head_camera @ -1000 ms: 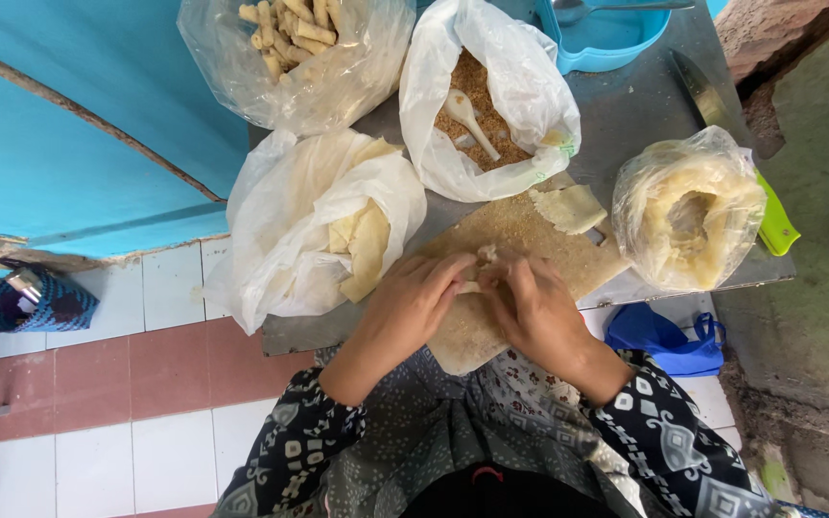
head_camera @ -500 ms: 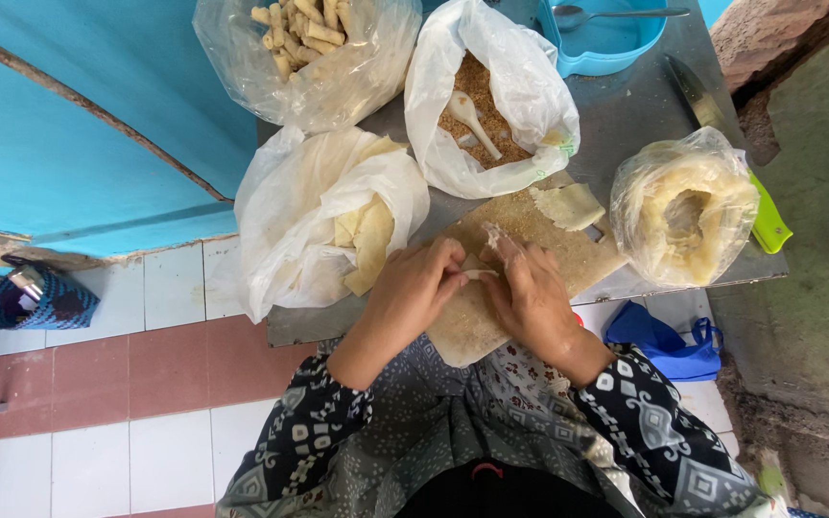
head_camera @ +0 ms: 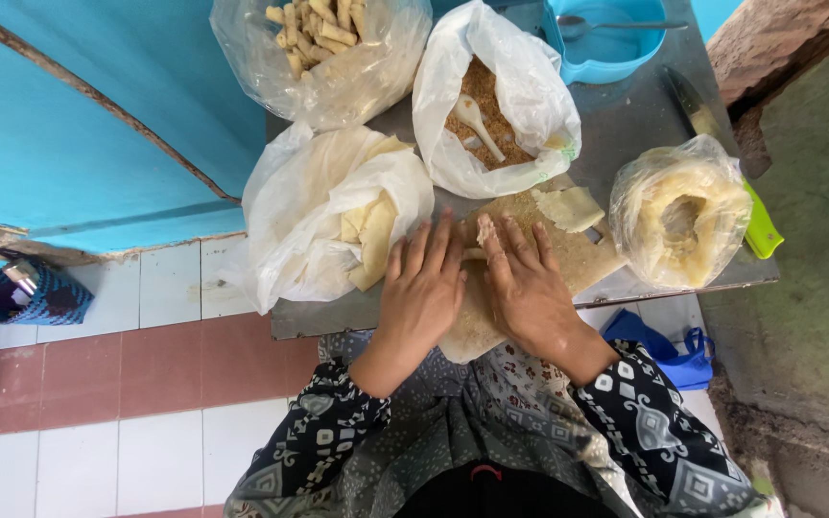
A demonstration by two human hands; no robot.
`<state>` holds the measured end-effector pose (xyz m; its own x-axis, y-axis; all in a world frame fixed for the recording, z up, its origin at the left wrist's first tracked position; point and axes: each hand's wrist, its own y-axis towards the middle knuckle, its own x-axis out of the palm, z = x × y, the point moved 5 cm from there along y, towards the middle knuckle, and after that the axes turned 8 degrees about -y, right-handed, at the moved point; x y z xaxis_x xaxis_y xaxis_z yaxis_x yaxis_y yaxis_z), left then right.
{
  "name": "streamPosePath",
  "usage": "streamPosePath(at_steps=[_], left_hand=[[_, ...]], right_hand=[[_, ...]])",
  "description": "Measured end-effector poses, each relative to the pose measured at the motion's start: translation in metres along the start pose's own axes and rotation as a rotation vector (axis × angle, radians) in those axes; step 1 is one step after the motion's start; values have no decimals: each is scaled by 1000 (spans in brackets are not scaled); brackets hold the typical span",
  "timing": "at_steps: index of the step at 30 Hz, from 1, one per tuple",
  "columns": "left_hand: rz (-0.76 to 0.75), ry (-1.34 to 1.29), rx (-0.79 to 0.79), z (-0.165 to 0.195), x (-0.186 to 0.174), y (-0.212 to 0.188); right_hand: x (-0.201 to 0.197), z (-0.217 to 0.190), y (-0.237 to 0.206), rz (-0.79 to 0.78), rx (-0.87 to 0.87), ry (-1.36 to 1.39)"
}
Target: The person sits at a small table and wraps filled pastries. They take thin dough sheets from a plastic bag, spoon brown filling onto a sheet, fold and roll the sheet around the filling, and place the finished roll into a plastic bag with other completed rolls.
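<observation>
Pale roll (head_camera: 480, 251) crosswise under flat, open left hand (head_camera: 424, 288) and right hand (head_camera: 522, 286).

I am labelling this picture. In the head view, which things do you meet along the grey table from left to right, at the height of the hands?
White bag of pale sheets → left hand → right hand → clear bag of pale dough → green handle.

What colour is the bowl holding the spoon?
Light blue bowl; the head view shows it at the table's far edge.
</observation>
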<state>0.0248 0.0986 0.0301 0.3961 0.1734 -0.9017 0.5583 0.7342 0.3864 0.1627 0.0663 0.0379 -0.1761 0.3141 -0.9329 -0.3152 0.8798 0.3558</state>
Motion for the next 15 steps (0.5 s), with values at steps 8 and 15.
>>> streamPosePath(at_steps=[8,15], left_hand=[[207,-264,-97,-28,-25,-15],[592,-549,-393,-67,-59,-73]], right_hand=[[-4,8,8,134,-18,46],[-13,1,40,-40,-17,216]])
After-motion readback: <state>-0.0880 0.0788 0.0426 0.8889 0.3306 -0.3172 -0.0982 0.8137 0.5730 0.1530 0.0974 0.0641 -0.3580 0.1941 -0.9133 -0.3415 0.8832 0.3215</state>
